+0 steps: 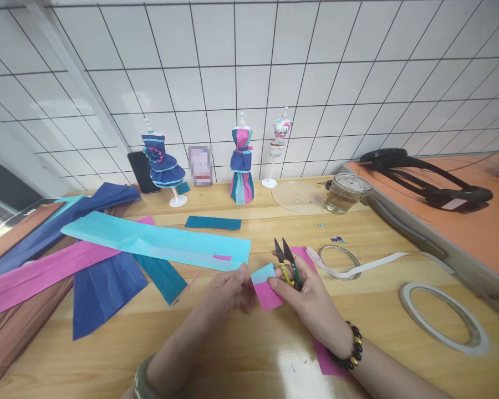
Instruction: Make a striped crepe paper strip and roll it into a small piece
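My right hand (pixel 311 305) is closed around thread snips (pixel 289 265), one grip yellow and one dark green, blades pointing up and apart. Between its thumb and fingers it also pinches a small crepe paper piece (pixel 266 288), light blue on top and pink below. Just left of that piece is my left hand (pixel 230 291), thumb raised and fingers slightly blurred but apart, with nothing visible in them. Beyond its thumb lies a long light-blue crepe strip (pixel 162 238) with a tiny pink scrap (pixel 222 257) on it. A pink strip (pixel 328 360) lies partly under my right arm.
Dark blue (pixel 108 299), teal (pixel 162 277) and brown papers pile up at left. Three small dress forms stand along the tiled wall, one in a pink-and-blue dress (pixel 242 160). At right are tape rolls (pixel 443 318), a glass (pixel 344 194) and a black headset (pixel 428 177).
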{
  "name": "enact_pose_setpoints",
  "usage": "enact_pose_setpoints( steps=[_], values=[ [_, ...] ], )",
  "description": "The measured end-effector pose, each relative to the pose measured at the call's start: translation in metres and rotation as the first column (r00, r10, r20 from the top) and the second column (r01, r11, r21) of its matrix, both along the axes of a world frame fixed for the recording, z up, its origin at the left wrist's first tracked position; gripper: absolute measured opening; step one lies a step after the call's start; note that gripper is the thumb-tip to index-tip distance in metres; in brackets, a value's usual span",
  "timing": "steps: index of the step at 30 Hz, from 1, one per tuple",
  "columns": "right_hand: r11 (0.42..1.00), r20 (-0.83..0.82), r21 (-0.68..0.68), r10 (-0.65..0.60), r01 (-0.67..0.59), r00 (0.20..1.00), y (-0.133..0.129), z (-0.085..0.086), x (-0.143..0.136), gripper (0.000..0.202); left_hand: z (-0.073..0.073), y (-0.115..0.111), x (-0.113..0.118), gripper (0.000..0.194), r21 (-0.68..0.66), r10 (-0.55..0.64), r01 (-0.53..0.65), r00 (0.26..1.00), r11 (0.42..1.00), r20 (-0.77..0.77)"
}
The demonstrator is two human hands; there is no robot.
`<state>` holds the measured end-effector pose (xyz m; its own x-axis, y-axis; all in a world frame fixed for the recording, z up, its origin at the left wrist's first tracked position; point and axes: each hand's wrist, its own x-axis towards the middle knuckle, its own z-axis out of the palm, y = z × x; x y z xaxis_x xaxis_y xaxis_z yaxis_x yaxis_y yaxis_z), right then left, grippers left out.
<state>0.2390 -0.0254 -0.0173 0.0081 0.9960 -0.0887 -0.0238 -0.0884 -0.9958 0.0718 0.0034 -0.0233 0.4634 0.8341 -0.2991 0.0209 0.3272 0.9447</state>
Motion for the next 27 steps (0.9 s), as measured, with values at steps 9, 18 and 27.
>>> enact_pose_setpoints(
  steps=[9, 18, 27],
  values=[
    [0.997, 0.077, 0.067, -0.029, 0.024, 0.997, -0.003, 0.003, -0.003, 0.044, -0.004, -0.014, 0.000, 0.068, -0.291, -0.242, 0.307, 0.940, 0.906, 0.241],
    [0.995, 0.088, 0.073, 0.066, -0.073, 0.994, -0.007, 0.004, -0.004, 0.035, -0.004, -0.010, 0.005, 0.043, -0.182, -0.047, 0.119, 0.932, 0.976, 0.359],
    [0.994, 0.171, 0.070, 0.073, -0.086, 0.983, -0.005, 0.004, -0.006, 0.038, 0.004, -0.001, -0.004, 0.032, 0.045, -0.059, 0.046, 0.931, 0.998, 0.360]
  ],
)
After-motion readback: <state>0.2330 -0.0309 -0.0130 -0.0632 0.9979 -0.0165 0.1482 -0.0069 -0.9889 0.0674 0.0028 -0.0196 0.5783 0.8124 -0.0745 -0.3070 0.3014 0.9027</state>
